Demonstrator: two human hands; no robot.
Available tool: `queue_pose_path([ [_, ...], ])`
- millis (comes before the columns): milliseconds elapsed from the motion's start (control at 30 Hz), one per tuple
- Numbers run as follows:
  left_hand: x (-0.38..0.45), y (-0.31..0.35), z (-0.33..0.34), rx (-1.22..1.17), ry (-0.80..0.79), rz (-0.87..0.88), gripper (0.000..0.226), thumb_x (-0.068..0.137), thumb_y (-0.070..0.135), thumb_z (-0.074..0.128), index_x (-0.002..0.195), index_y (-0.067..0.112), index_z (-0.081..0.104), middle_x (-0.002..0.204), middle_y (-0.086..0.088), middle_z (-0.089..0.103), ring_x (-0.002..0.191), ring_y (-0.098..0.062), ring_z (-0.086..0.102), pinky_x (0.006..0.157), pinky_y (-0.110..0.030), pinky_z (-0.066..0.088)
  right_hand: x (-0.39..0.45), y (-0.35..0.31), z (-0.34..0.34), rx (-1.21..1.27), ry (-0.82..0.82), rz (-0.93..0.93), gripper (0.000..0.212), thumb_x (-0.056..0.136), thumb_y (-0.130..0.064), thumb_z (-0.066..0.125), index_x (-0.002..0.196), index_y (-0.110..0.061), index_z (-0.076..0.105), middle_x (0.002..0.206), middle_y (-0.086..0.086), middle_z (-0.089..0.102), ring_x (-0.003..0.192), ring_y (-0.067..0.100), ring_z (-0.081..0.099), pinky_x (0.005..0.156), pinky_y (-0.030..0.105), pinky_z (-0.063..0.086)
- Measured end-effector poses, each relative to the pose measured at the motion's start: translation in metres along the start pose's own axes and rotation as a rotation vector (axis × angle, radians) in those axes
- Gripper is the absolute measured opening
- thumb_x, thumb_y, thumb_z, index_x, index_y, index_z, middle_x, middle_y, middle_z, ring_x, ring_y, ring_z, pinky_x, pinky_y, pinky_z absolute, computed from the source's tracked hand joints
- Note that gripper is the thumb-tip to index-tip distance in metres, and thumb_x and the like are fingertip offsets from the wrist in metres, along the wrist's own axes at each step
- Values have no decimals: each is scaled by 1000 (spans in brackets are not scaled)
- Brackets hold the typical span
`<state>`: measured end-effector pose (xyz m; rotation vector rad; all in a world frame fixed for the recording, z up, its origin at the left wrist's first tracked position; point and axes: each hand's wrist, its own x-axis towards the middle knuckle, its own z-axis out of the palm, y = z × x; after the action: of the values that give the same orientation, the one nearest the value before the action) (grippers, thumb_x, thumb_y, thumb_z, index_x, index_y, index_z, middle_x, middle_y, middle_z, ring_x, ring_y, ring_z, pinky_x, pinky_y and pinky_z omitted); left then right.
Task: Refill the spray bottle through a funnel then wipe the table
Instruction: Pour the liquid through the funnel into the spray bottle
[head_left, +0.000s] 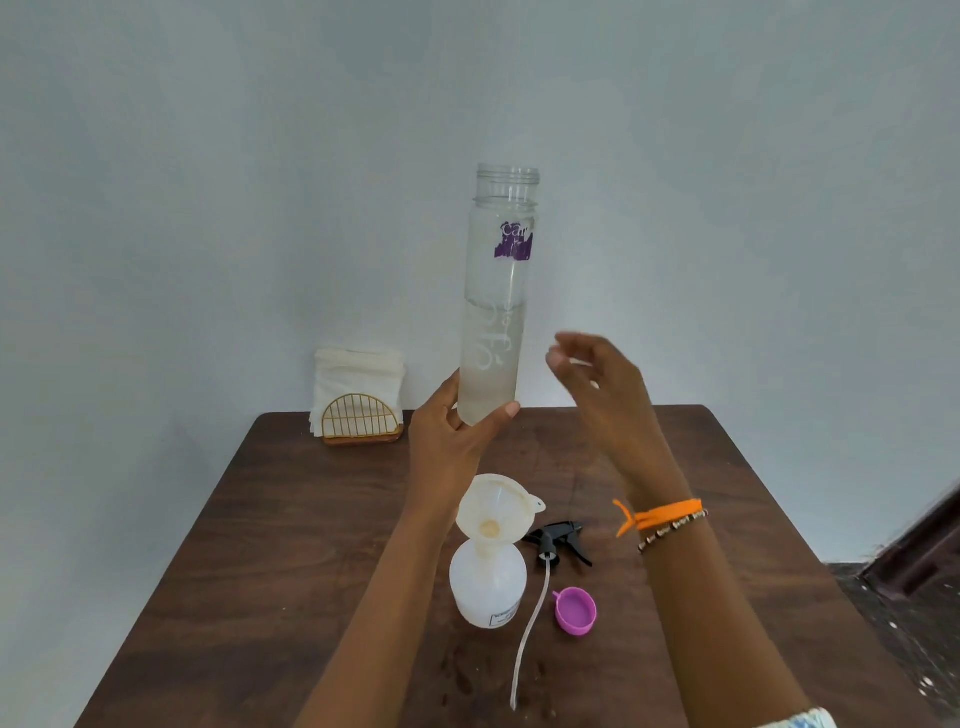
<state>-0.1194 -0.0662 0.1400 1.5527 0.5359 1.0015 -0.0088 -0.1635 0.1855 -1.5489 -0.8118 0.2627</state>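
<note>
Head cam view: the left hand (447, 431) has its grip clamped round the very bottom of a tall clear bottle (496, 306), thumb on one side, fingers wrapped behind. Bottle's held up in the air, nearly upright with a slight lean, mouth open at the top, and the water inside comes up to roughly the middle. There's a scuffed purple label patch near the neck.

Just to the right of that grip, the right hand (597, 384) is in the air with fingers spread and loose, not touching anything, a bit motion-blurred. Orange band and a beaded bracelet (670, 525) sit on that wrist.

Straight below the grip, down on the dark wooden worktop (270, 571), stands the spray bottle (488, 587), white-ish and translucent, with a cream funnel (491, 506) sitting in its neck. Can't tell how full it is. Below and right of the grip, the black trigger sprayer head (558, 540) lies on its side just beside the spray bottle, its dip tube trailing toward the camera. Near that tube is a purple cap (575, 610) lying open side up.

Off to the left of the grip, at the far edge against the wall, a gold wire holder (361, 418) holds a stack of white napkins (358, 371).
</note>
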Motion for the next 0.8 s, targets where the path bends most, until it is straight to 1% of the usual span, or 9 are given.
queue_pose_path([
  [67,1,-2,0,30,4,3,49,73,26,77,119,20,61,109,7,69,97,-6,66,76,-14,52,10,-24,6,116,-12,-42,40,86,-30,64,123,-19,55,114,-6,63,103,-3,58,82,8,45],
  [133,2,-3,0,53,13,-1,51,72,30,77,120,23,60,110,8,68,99,-7,65,78,-15,53,18,-39,12,168,-49,-68,51,82,-31,67,129,-19,50,120,-4,61,109,1,56,89,15,46],
  [233,2,-4,0,71,18,0,52,71,33,77,119,24,60,109,7,68,99,-10,65,79,-20,55,26,-53,21,173,-103,-120,59,76,-29,75,128,-17,50,122,-5,61,112,5,57,92,24,47],
  [333,2,0,1,64,19,7,49,71,31,77,117,25,60,107,8,68,97,-8,65,74,-16,54,29,-62,30,151,-76,-143,56,71,-26,79,121,-16,54,116,-6,63,107,7,59,85,19,51],
  [367,3,1,1,63,18,14,47,72,30,77,116,25,60,106,9,68,95,-7,65,72,-14,53,30,-63,32,142,-53,-143,55,71,-27,79,119,-17,55,114,-6,63,105,8,59,85,20,51],
  [500,6,1,1,64,12,28,47,72,27,77,116,23,60,106,7,68,95,-9,66,73,-16,54,33,-63,39,110,6,-137,50,67,-29,82,110,-18,58,105,-6,66,96,11,63,85,36,54],
  [600,7,0,2,54,-6,27,45,72,27,78,114,26,61,106,7,69,97,-11,66,77,-22,56,33,-61,40,113,18,-121,48,65,-30,82,105,-18,59,99,-4,68,91,13,65,83,42,54],
  [733,8,-1,3,46,-31,35,49,65,41,80,109,32,61,105,8,69,98,-11,66,79,-24,56,29,-60,38,104,32,-132,44,69,-29,80,104,-18,58,98,-4,67,90,13,64,83,42,54],
  [800,7,-3,3,30,-51,27,58,61,48,77,113,29,61,107,7,69,99,-13,66,81,-29,57,26,-60,37,109,47,-151,40,70,-27,79,103,-17,58,98,-4,67,90,13,64,82,41,55],
])
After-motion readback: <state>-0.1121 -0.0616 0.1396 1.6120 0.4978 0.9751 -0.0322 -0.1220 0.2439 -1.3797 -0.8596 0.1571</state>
